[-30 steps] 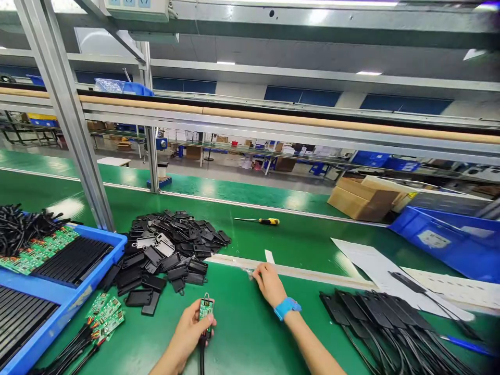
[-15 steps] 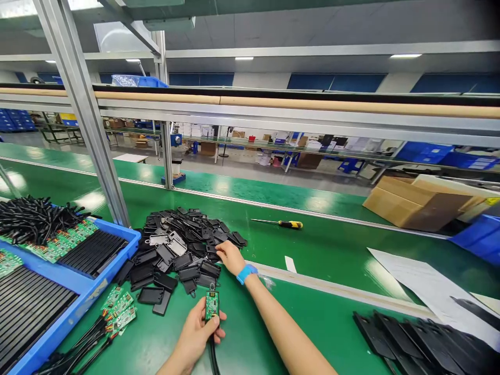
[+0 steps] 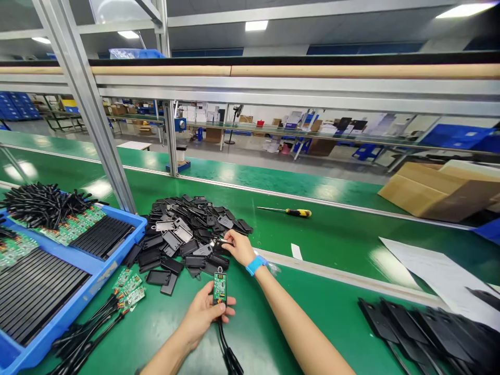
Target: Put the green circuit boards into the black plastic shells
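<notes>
My left hand (image 3: 207,312) is closed around a green circuit board (image 3: 220,287) seated in a black plastic case, with a small display at its top end. Black cables (image 3: 228,349) hang from its lower end. My right hand (image 3: 240,246), with a blue band on the wrist, reaches to the right edge of a heap of black plastic case halves (image 3: 183,234). Its thumb and fingers pinch a dark case piece (image 3: 222,246) there, partly hidden by the fingers. Several wired circuit boards (image 3: 130,294) lie on the green bench left of my left hand.
A blue divided tray (image 3: 84,265) at left holds wired boards and black strips. Beyond the heap lies a yellow-black screwdriver (image 3: 299,212). Flat black parts (image 3: 422,333), white paper (image 3: 422,271) and a cardboard box (image 3: 437,190) are at right. A metal post (image 3: 88,109) rises at left.
The view has tilted down and shifted slightly left. My right hand has closed on a case piece at the heap's edge. My left hand keeps holding the board in its case.
</notes>
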{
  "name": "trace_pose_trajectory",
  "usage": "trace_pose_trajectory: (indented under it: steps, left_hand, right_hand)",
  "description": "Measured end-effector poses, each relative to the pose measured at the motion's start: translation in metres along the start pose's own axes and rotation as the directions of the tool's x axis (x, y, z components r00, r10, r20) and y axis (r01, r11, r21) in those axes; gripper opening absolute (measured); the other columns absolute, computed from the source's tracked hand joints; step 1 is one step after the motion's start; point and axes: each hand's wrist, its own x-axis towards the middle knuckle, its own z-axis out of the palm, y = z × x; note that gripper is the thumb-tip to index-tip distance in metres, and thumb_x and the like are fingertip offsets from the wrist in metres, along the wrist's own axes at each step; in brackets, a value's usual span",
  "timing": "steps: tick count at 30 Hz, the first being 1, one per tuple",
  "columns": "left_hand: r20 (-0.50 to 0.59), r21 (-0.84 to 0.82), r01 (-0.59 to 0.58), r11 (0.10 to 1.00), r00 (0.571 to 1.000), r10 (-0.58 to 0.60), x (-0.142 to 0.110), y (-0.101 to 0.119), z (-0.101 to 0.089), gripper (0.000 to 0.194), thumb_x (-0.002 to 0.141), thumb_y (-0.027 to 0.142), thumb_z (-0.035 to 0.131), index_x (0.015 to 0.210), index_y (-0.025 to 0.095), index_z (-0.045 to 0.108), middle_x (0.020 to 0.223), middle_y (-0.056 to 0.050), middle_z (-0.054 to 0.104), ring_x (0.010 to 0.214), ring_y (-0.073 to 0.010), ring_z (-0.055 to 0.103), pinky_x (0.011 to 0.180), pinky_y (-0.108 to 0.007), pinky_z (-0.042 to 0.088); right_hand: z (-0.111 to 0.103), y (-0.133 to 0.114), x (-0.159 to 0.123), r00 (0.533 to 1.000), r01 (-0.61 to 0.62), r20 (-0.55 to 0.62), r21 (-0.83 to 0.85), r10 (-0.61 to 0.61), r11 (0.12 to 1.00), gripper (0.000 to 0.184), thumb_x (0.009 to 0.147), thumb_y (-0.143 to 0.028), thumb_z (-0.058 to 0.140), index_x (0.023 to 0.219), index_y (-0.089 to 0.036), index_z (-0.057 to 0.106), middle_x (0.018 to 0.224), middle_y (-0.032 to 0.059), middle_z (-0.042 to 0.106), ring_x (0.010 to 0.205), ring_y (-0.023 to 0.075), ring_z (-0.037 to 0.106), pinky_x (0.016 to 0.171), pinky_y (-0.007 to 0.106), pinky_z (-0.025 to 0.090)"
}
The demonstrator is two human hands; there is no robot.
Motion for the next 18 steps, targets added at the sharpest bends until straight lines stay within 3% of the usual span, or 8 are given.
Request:
trace_pose_trajectory:
  steps: [2,5,7,10,14,18]
  left_hand:
    - [0.005,0.003,-0.006,1.0,1.0,0.006,0.001,-0.001,-0.001,0.07,0.07,0.032,0.078,0.125,0.013,0.04,0.108,-0.019,0.066,0.082,-0.0201,0.064,0.065,-0.028,0.046]
    - [0.03,0.001,-0.013,1.0,0.999,0.013,0.001,-0.002,-0.003,0.065,0.071,0.03,0.078,0.125,0.014,0.043,0.108,-0.018,0.066,0.082,-0.0199,0.065,0.065,-0.027,0.047]
    - [0.051,0.005,-0.008,1.0,0.999,0.008,0.002,-0.001,-0.003,0.062,0.072,0.029,0.078,0.123,0.014,0.046,0.106,-0.017,0.066,0.082,-0.0199,0.065,0.066,-0.027,0.047]
    - [0.099,0.035,0.013,0.999,0.995,-0.017,0.001,0.001,0.001,0.06,0.069,0.026,0.08,0.12,0.013,0.05,0.105,-0.016,0.066,0.083,-0.0204,0.065,0.068,-0.027,0.048]
    - [0.183,0.038,0.017,0.999,0.983,-0.024,0.0,0.004,0.005,0.064,0.061,0.018,0.085,0.117,0.013,0.055,0.102,-0.012,0.067,0.086,-0.02,0.065,0.075,-0.028,0.048]
    - [0.202,0.071,0.02,0.997,0.979,-0.034,-0.001,0.004,0.007,0.062,0.06,0.019,0.085,0.115,0.014,0.057,0.095,-0.009,0.068,0.085,-0.0195,0.065,0.078,-0.029,0.048]
  right_hand:
    - [-0.009,-0.006,-0.021,0.998,-0.011,-0.057,0.084,0.015,0.996,0.013,0.079,-0.022,0.058,0.092,-0.019,0.058,0.071,-0.002,0.052,0.063,0.0139,0.048,0.064,0.026,0.039]
    - [-0.022,-0.02,-0.058,0.991,-0.039,-0.115,0.23,0.067,0.972,0.031,0.088,-0.033,0.047,0.116,-0.019,0.051,0.074,-0.0015,0.049,0.062,0.0136,0.048,0.058,0.025,0.041]
    - [-0.027,-0.032,-0.085,0.985,-0.097,-0.089,0.416,0.146,0.904,0.039,0.089,-0.04,0.047,0.124,-0.022,0.045,0.072,-0.0028,0.047,0.057,0.0122,0.047,0.049,0.023,0.039]
    - [-0.026,-0.047,-0.122,0.969,-0.205,0.023,0.628,0.246,0.751,0.039,0.085,-0.046,0.055,0.117,-0.024,0.048,0.072,-0.0033,0.047,0.056,0.0113,0.048,0.042,0.019,0.036]
    - [-0.011,-0.054,-0.154,0.959,-0.26,0.079,0.622,0.271,0.738,0.035,0.086,-0.046,0.057,0.111,-0.023,0.049,0.071,-0.0021,0.051,0.062,0.0128,0.054,0.045,0.019,0.04]
    - [0.002,-0.051,-0.164,0.947,-0.292,0.09,0.645,0.31,0.706,0.035,0.084,-0.046,0.06,0.109,-0.023,0.05,0.075,-0.002,0.052,0.059,0.0118,0.056,0.045,0.02,0.042]
